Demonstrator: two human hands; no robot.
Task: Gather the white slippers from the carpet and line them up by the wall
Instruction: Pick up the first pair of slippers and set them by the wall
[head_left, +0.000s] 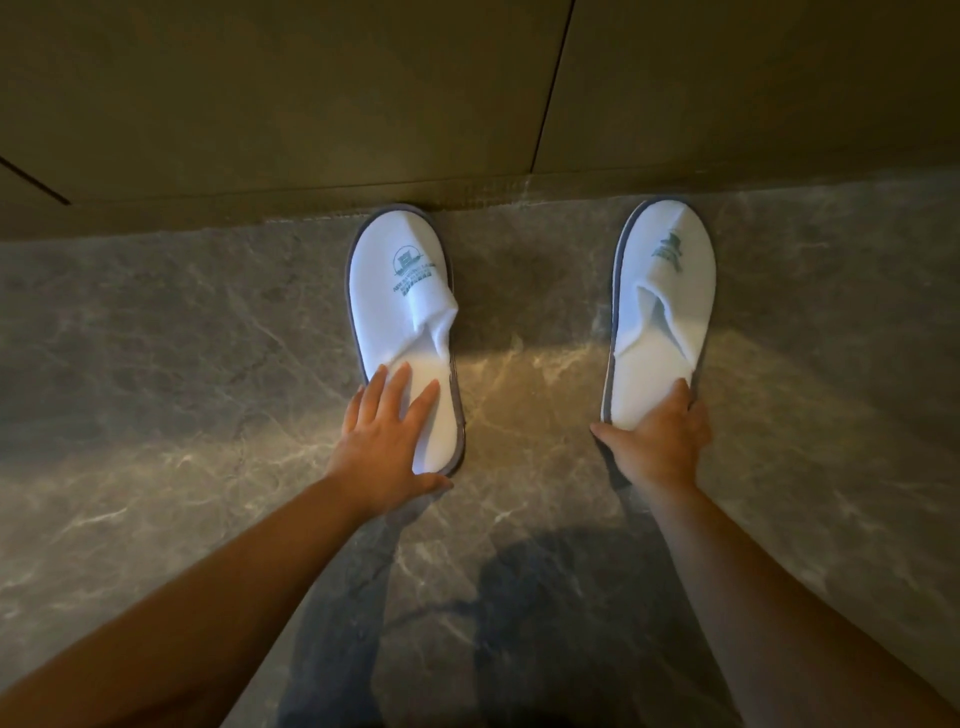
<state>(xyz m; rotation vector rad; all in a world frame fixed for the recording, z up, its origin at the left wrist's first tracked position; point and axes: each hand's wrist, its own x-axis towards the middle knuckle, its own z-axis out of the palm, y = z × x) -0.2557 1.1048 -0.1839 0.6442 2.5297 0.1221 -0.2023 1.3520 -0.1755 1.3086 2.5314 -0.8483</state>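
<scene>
Two white slippers with grey edging and green logos lie on a grey marble floor, toes against the wall base. The left slipper has its upper folded at the right side. My left hand rests flat on its heel, fingers spread, thumb curled round the heel's edge. The right slipper stands about a slipper's width away, tilted slightly. My right hand grips its heel, thumb on the left edge and fingers on the right.
An olive-brown panelled wall with thin dark seams fills the top. The marble floor stretches left and right of the slippers. Dark shadows and my legs lie on the floor at the bottom centre.
</scene>
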